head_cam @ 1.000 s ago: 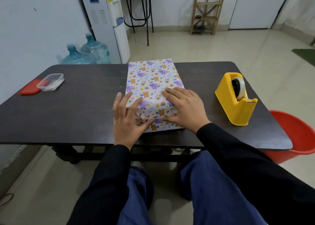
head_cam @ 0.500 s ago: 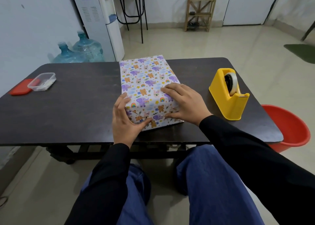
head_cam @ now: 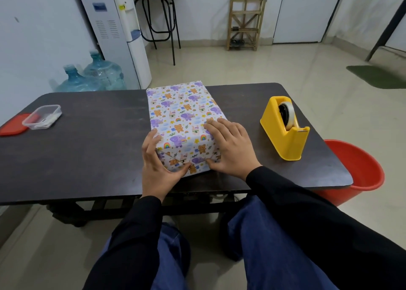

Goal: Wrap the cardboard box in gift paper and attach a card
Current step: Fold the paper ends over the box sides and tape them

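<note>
Head view: the cardboard box [head_cam: 184, 114] lies mid desk [head_cam: 87, 147], fully covered in gift paper. The left hand [head_cam: 154, 166] and right hand [head_cam: 230, 149] press its near end fold with flat fingers [head_cam: 216, 128], gripping nothing. Probably left to do: taping from the tape dispenser [head_cam: 285, 129] and attaching a card.

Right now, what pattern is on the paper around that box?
The gift paper is white with purple elephants, orange bears, rainbows and small stars, seen clearly in the head view.

wrapped box [head_cam: 184, 114] mid-table [head_cam: 98, 149], tape dispenser [head_cam: 285, 129] right, container [head_cam: 42, 116] far left
</note>
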